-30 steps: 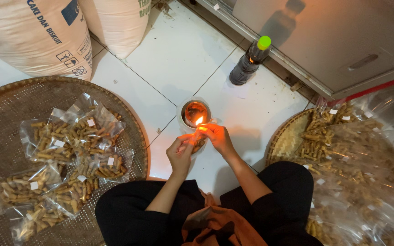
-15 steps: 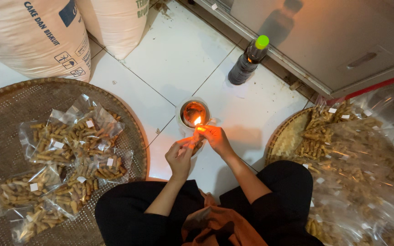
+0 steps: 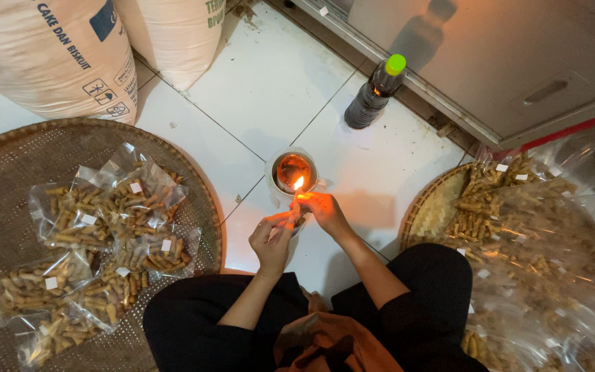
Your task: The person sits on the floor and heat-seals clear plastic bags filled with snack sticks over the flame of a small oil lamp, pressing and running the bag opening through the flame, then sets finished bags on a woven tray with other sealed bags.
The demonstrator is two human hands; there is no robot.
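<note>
A small round cup lamp (image 3: 290, 171) stands on the white floor tiles, and a flame (image 3: 299, 183) burns at its near rim. My right hand (image 3: 325, 210) holds its fingertips right at the flame. My left hand (image 3: 273, 238) is just beside it with its fingers pinched, touching the right fingertips. Together the hands pinch a small item lit orange by the flame; I cannot make out what it is. Sealed clear bags of brown stick snacks (image 3: 105, 213) lie on a round woven tray (image 3: 8, 172) to my left.
A second woven tray (image 3: 432, 213) at my right is heaped with stick snacks under clear plastic bags (image 3: 545, 262). A dark bottle with a green cap (image 3: 373, 96) stands by a metal cabinet (image 3: 490, 55). Two large white sacks (image 3: 49, 48) stand at the back left.
Both hands stay at the flame. My left hand has sunk slightly toward me; the flame keeps burning.
</note>
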